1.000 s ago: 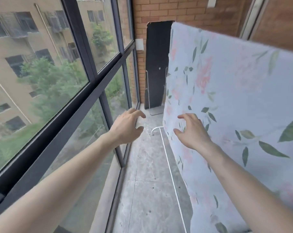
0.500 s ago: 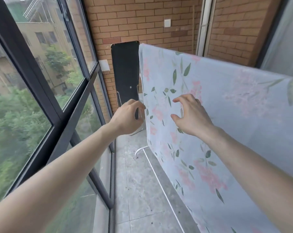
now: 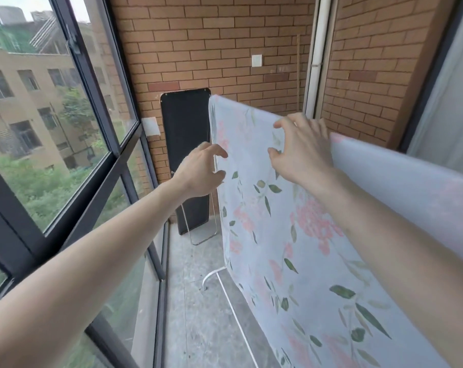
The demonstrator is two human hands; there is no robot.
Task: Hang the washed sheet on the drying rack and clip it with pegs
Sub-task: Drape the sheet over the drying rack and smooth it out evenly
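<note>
The brick wall (image 3: pixel 225 43) closed the far end of the balcony, with a window (image 3: pixel 52 115) along the left side. The sheet (image 3: pixel 291 235), pale with pink flowers and green leaves, hung draped over the drying rack (image 3: pixel 226 293), whose white foot and floor bar showed below the cloth edge. A black panel (image 3: pixel 185 155) leaned against the wall just behind the sheet's far edge. The right hand (image 3: pixel 302 152) lay on the sheet near its top fold, fingers spread and slightly bent, gripping nothing. The left hand (image 3: pixel 201 171) was at the sheet's far side edge, fingers loosely curled and open, with the fingertips near the cloth; contact could not be confirmed.
</note>
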